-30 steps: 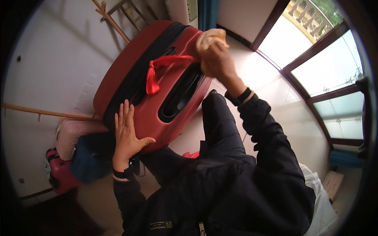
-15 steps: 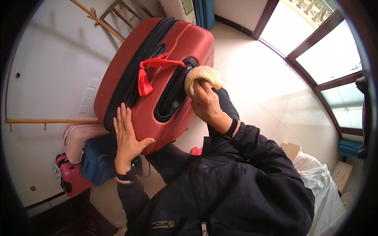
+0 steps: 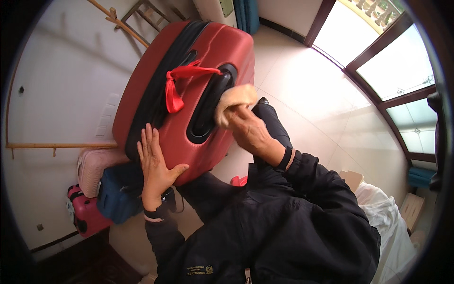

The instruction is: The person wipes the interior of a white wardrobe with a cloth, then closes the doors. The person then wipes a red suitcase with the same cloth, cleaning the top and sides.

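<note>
A large red suitcase (image 3: pixel 189 137) stands in front of me, its black recessed handle (image 3: pixel 213 102) facing up. Tied to that handle is a bright red ribbon (image 3: pixel 174 94). My left hand (image 3: pixel 156 165) rests with spread fingers on the near left edge of the case. In my right hand (image 3: pixel 253 132) is a bunched beige cloth (image 3: pixel 232 102), held at the right side of the handle recess. The cloth and fingers are slightly blurred, and the cloth hides part of the recess edge.
At the left, a pink suitcase (image 3: pixel 84 210), a pale pink case (image 3: pixel 90 173) and a blue bag (image 3: pixel 116 194) stand by the wall. A wooden rail (image 3: pixel 71 145) runs along it. White plastic sheeting (image 3: pixel 383 217) lies at the right. Glass doors (image 3: pixel 397 66) stand beyond the tiled floor.
My right hand and the cloth have moved slightly down along the handle's right side. The suitcase has shifted a little to the left. My left hand stays on its edge.
</note>
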Demonstrator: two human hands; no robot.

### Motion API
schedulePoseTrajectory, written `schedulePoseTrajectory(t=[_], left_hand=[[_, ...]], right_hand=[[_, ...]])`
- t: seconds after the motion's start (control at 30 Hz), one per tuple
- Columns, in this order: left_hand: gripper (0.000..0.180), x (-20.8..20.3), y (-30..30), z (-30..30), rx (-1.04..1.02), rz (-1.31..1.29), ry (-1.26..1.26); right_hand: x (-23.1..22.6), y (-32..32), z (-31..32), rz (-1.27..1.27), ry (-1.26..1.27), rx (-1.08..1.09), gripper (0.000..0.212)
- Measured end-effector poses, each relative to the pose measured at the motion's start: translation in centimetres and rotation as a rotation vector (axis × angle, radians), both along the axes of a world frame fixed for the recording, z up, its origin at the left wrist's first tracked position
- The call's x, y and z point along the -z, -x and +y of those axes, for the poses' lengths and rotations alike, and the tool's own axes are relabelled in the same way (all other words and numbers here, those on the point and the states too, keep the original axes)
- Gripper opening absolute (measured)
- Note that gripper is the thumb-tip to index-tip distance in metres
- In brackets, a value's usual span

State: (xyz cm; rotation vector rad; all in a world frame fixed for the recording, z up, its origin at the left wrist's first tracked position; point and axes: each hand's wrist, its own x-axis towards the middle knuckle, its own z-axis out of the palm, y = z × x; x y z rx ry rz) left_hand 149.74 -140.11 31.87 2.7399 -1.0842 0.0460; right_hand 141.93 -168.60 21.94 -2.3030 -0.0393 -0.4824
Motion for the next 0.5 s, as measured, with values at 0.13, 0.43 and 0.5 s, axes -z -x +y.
schedulePoseTrajectory(t=[0.13,0.43,0.5], left_hand=[[0.122,0.1,0.2,0.0,-0.014,0.000,0.009],[0.119,0.6,0.0,-0.4,0.000,-0.024,-0.027],[0.119,0.7,0.0,-0.4,-0.005,-0.017,-0.025]], right_hand=[[0.0,-1.3,-0.2,-0.089,0.044,0.084,0.051],[0.0,-0.9,0.7,-0.037,-0.466,-0.241,0.032],[-0.4,-0.7,0.4,-0.027,-0.550,-0.314,0.016]])
